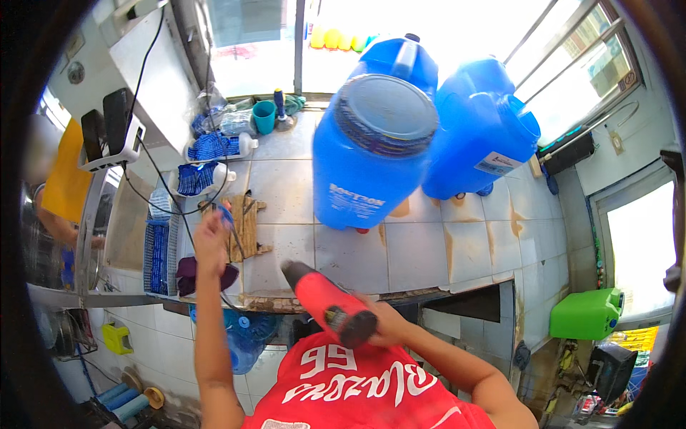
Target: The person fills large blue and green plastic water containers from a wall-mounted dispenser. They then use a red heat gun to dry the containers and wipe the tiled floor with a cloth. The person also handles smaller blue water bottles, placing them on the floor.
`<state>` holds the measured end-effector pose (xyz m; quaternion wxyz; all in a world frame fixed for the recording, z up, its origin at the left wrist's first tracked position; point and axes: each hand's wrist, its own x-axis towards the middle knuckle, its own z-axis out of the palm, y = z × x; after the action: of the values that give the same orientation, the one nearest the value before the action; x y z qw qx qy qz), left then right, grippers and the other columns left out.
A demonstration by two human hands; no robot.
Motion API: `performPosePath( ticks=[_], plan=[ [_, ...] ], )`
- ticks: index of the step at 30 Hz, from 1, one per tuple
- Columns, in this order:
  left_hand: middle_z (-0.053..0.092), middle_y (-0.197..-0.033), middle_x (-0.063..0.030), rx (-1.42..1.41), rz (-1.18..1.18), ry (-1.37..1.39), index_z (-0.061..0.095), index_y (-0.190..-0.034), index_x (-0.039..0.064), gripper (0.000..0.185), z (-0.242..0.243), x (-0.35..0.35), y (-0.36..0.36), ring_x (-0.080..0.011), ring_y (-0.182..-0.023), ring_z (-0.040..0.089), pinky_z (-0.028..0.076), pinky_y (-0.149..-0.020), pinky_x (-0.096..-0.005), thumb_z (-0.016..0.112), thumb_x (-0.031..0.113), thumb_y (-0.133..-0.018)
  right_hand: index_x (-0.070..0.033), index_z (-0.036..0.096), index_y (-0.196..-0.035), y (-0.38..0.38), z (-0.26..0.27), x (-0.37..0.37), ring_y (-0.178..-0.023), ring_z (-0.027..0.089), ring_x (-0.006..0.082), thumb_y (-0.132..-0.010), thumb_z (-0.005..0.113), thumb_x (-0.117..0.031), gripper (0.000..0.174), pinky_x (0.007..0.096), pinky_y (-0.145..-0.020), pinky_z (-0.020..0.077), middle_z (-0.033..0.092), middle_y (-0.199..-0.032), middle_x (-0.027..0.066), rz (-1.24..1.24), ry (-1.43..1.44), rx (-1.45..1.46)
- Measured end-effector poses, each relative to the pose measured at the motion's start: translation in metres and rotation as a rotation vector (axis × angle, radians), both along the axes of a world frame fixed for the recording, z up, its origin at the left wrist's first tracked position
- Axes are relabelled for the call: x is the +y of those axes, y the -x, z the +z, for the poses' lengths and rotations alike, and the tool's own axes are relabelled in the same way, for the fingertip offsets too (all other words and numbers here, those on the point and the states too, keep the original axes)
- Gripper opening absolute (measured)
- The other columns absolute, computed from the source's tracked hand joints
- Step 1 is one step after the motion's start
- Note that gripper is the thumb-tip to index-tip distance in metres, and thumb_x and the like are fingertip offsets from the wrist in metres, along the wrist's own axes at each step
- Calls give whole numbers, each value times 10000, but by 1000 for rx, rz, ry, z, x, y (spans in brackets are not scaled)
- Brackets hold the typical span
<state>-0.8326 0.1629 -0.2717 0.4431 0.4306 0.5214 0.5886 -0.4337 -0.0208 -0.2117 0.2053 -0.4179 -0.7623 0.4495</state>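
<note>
My right hand (390, 324) grips a red heat gun (324, 300) in front of my chest. Its dark nozzle points toward the far left, over the counter's front edge. Above the left part of the counter, my left hand (210, 240) pinches a small blue item (226, 215), too blurred to name exactly. Under and beside that hand lies a slatted wooden board (245, 228). A dark purple cloth-like piece (229, 276) sits near my left wrist. Just beyond are two white containers, a nearer one (220, 174) and a farther one (247, 145), both with blue printed pieces.
A large blue drum (353, 177) with a grey lid stands mid-counter, with blue jerrycans (471, 139) behind and right. Black cables (174, 201) hang from a power strip (115, 153) across my left side. A basket (171, 263) borders the left edge. A person (56, 220) is at far left.
</note>
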Motion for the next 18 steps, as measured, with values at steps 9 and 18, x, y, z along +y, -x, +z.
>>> performPosePath(
  ticks=[9, 18],
  plan=[
    [710, -825, -56, -101, -21, 504, 571, -1215, -15, 458, -72, -116, -211, -91, -677, 608, 474, -598, -248, 823, 173, -882, -76, 648, -1233, -129, -68, -125, -1114, 616, 339, -931, 672, -231, 340, 475, -974, 471, 647, -1221, 143, -267, -292, -413],
    [730, -709, -103, 510, 289, 201, 738, -835, -21, 285, -85, -73, -283, -127, -605, 639, 497, -584, -308, 803, 248, -904, -49, 617, -963, -165, -79, -107, -581, 532, 67, -1043, 574, -125, 118, 240, -528, 435, 593, -744, -18, -952, 105, 518]
  ],
)
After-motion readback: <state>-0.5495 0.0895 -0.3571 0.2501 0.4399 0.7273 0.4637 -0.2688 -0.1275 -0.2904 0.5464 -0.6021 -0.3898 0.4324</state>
